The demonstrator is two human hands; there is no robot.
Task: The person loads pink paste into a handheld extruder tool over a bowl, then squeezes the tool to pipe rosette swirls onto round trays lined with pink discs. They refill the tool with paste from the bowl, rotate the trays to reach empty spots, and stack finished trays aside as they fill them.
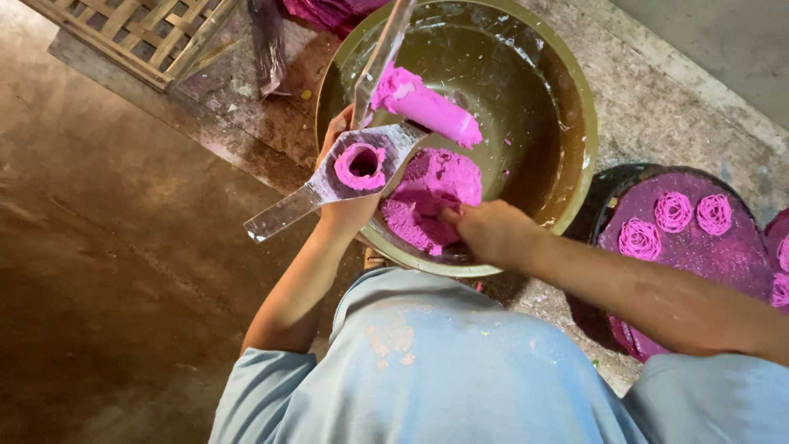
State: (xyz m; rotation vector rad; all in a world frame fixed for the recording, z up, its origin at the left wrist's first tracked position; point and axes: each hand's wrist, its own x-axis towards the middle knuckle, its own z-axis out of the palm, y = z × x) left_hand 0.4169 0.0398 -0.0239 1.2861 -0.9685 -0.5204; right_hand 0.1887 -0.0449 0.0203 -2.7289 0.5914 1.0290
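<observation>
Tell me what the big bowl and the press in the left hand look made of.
Bowl: likely glazed ceramic or enamelled metal, olive-brown, glossy with wet highlights. Press in the left hand: apparently metal, dull grey, flat handles catching light, its cylinder packed with pink dough.

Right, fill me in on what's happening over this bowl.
A person bends over a big olive-green bowl that holds pink dough. The left hand holds up a metal press whose round opening is smeared with pink dough. Its plunger, also coated pink, sticks out over the bowl. The right hand digs into the dough lump. To the right, a round tray carries pink noodle coils.
</observation>
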